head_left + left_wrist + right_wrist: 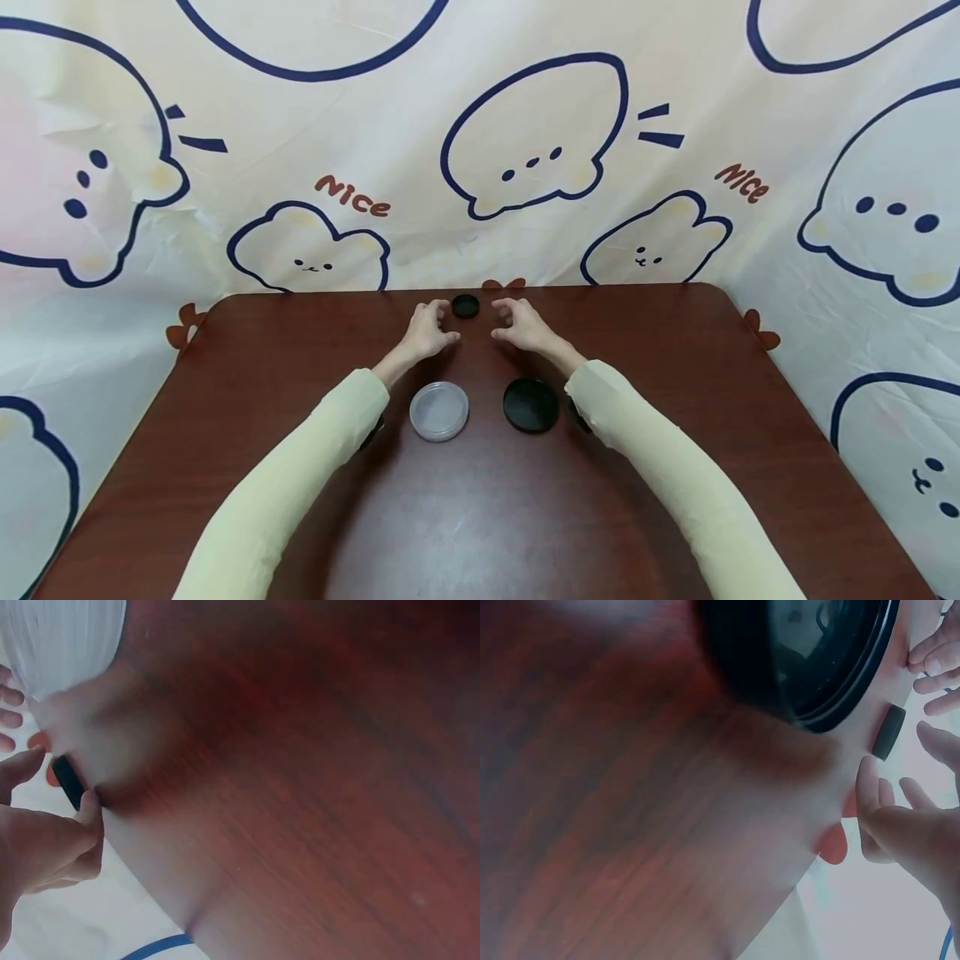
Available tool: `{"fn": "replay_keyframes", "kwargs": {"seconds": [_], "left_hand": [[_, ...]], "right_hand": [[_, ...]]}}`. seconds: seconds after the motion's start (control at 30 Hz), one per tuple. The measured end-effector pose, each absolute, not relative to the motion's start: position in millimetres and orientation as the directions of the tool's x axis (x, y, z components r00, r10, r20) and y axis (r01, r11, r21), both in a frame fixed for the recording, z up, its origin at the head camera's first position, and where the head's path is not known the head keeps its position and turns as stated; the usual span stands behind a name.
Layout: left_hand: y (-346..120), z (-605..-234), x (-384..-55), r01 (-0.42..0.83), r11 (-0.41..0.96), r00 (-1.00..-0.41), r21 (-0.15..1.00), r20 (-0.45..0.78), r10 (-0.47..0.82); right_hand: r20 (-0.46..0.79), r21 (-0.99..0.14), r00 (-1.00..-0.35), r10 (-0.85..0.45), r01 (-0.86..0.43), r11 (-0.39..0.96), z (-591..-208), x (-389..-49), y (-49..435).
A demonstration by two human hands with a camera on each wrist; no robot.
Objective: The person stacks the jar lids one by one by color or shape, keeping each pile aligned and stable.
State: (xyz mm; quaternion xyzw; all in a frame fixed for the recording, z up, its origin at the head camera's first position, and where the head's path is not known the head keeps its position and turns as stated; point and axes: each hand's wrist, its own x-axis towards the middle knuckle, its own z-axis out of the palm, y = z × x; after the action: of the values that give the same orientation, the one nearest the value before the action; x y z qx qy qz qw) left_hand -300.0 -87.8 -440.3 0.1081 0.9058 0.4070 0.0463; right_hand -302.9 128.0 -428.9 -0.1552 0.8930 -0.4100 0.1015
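Note:
A small black round disc lies at the far edge of the brown table, between the two hands. My left hand is just left of it, thumb and fingers spread apart and bent, holding nothing. In the left wrist view a fingertip overlaps the disc; I cannot tell if they touch. On the other side, my right hand stands apart from the disc with its fingers loosely bent and nothing in them. Closer to me are a clear round shallow dish and a black round shallow dish.
The brown table has a rounded far edge. Behind it and at both sides hangs a pale cloth with blue-outlined cartoon figures. Pale sleeves reach in from the front, beside the two dishes.

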Motion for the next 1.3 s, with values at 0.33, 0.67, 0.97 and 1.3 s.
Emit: {"fn": "replay_keyframes", "kwargs": {"seconds": [0.33, 0.67, 0.97, 1.3], "left_hand": [[-85.0, -448.3, -328.4, 0.146, 0.654, -0.976, 0.742, -0.002, 0.219], [-76.2, -445.6, -337.3, 0.141, 0.673, -0.974, 0.726, -0.021, 0.226], [-71.5, -444.7, -342.4, 0.152, 0.680, -0.971, 0.718, -0.019, 0.236], [-69.1, -446.3, -343.6, 0.166, 0.681, -0.966, 0.714, -0.020, 0.257]], "right_hand": [[-0.066, -0.755, -0.921, -0.385, -0.206, 0.623, -434.7, -326.9, 105.5], [-0.059, -0.719, -0.941, -0.334, -0.192, 0.668, -440.3, -342.8, 95.7], [-0.058, -0.695, -0.950, -0.308, -0.183, 0.695, -441.7, -350.5, 83.8], [-0.061, -0.675, -0.957, -0.282, -0.168, 0.718, -443.7, -351.9, 77.2]]}}
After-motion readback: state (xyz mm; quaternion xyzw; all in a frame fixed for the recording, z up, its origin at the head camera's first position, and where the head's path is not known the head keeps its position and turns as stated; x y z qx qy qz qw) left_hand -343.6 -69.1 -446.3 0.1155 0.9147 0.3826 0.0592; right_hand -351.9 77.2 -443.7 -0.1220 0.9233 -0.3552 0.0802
